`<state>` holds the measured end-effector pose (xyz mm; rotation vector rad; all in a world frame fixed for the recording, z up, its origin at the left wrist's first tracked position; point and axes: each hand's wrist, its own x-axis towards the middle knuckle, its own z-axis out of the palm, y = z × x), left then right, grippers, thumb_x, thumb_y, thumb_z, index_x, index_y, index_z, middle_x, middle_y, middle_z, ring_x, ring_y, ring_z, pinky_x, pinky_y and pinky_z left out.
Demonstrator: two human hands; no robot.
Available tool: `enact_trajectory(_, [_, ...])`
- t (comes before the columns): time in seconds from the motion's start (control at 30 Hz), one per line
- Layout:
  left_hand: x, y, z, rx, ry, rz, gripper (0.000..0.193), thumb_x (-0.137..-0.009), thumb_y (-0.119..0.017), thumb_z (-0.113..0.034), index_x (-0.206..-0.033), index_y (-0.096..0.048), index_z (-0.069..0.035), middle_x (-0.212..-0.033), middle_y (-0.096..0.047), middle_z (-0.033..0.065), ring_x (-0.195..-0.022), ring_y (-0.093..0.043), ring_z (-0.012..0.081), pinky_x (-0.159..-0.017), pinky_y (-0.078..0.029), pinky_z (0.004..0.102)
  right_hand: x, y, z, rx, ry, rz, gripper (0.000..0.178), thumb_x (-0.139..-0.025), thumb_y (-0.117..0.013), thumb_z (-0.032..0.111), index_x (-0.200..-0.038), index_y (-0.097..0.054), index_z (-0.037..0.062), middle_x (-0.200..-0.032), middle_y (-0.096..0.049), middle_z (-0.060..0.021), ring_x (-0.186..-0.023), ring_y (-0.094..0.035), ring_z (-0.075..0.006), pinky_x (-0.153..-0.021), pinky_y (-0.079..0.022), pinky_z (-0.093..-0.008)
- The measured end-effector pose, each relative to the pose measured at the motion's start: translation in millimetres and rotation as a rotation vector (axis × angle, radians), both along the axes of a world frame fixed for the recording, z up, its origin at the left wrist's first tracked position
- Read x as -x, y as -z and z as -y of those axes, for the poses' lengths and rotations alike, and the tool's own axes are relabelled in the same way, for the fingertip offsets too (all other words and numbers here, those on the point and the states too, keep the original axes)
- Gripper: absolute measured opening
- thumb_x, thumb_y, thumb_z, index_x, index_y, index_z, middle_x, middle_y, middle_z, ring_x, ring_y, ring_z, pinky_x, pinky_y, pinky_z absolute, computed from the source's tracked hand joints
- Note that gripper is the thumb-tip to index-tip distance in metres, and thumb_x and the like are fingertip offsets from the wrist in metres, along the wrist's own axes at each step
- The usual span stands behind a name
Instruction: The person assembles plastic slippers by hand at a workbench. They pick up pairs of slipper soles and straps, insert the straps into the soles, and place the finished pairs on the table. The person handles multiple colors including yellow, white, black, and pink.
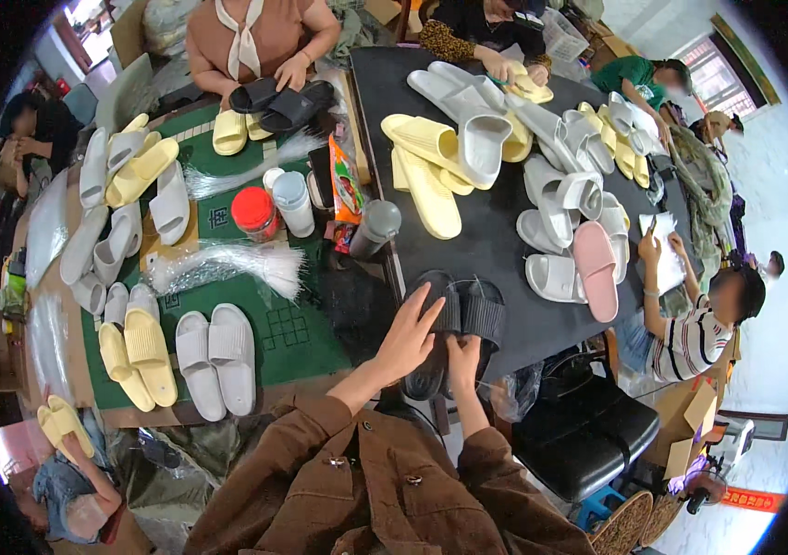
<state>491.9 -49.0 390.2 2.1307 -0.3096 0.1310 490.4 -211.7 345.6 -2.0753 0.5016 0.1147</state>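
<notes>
A pair of black slippers (484,319) is in front of me at the near edge of the black table, soles side by side. My left hand (408,335) lies along the left slipper with its fingers stretched out and apart. At the heel opening of the right slipper, my right hand (463,359) is closed on it, and some of its fingers are hidden. A thin clear strand sticks up by the straps. Left of my arms, a pair of grey slippers (216,361) and a pair of yellow slippers (139,358) rest on the green mat.
Bundles of clear plastic strips (227,268), a red-lidded jar (255,215) and a grey bottle (375,229) stand left of the slippers. Grey slippers (556,277) and a pink slipper (595,270) cover the table's right. A black chair (588,435) is at my right. Co-workers sit around.
</notes>
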Motion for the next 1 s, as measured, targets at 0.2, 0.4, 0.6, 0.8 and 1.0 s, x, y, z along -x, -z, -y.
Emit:
enact_trajectory(0.2, [63.1, 14.0, -5.6, 0.065, -0.024, -0.017, 0.037, -0.078, -0.056, 0.001, -0.115, -0.055, -0.002, -0.123, -0.046, 0.0165, -0.114, -0.044, 0.0359, -0.097, -0.039, 0.0422, -6.5, -3.6, 1.9, 0.276, -0.176, 0.152, 0.04, -0.078, -0.069, 0.03, -0.071, -0.056, -0.0078, -0.067, -0.059, -0.0226, -0.065, -0.061, -0.0341, -0.063, -0.046, -0.04])
enact_trajectory(0.4, [88.4, 27.3, 7.1, 0.02, 0.064, 0.018, 0.037, -0.078, -0.058, 0.001, -0.115, -0.053, -0.002, -0.124, -0.045, 0.018, -0.123, -0.039, 0.0369, -0.1, -0.038, 0.0441, -14.4, 16.2, 15.2, 0.58, -0.32, 0.026, 0.046, -0.079, -0.064, 0.037, -0.075, -0.06, -0.0085, -0.073, -0.06, -0.0273, -0.071, -0.06, -0.0445, -0.065, -0.047, -0.0481])
enact_trajectory(0.6, [97.2, 40.2, 20.8, -0.114, 0.086, 0.043, 0.041, -0.076, -0.059, -0.002, -0.116, -0.052, 0.001, -0.126, -0.041, 0.0253, -0.124, -0.035, 0.0432, -0.1, -0.034, 0.051, -12.4, 18.6, 15.9, 0.563, -0.25, 0.13, 0.044, -0.081, -0.061, 0.034, -0.074, -0.059, -0.0094, -0.075, -0.06, -0.0279, -0.071, -0.059, -0.0431, -0.065, -0.046, -0.0493])
enact_trajectory(0.8, [99.8, 46.6, 15.5, -0.122, 0.181, -0.052, 0.042, -0.076, -0.061, -0.008, -0.116, -0.054, 0.0, -0.128, -0.044, 0.0201, -0.126, -0.036, 0.0366, -0.102, -0.034, 0.0463, -22.4, 22.7, 16.1, 0.501, -0.246, 0.239, 0.039, -0.081, -0.06, 0.025, -0.07, -0.055, -0.0116, -0.067, -0.057, -0.0292, -0.063, -0.057, -0.0433, -0.061, -0.044, -0.049])
enact_trajectory(1.0, [109.0, 54.2, -20.3, 0.224, 0.158, -0.241, 0.03, -0.083, -0.053, -0.01, -0.112, -0.056, -0.001, -0.112, -0.056, 0.0145, -0.108, -0.052, 0.0326, -0.094, -0.042, 0.0417, -10.4, 24.5, 11.3, 0.592, -0.282, 0.313, 0.048, -0.083, -0.058, 0.032, -0.068, -0.055, -0.0129, -0.068, -0.057, -0.0302, -0.063, -0.057, -0.0441, -0.059, -0.043, -0.0488])
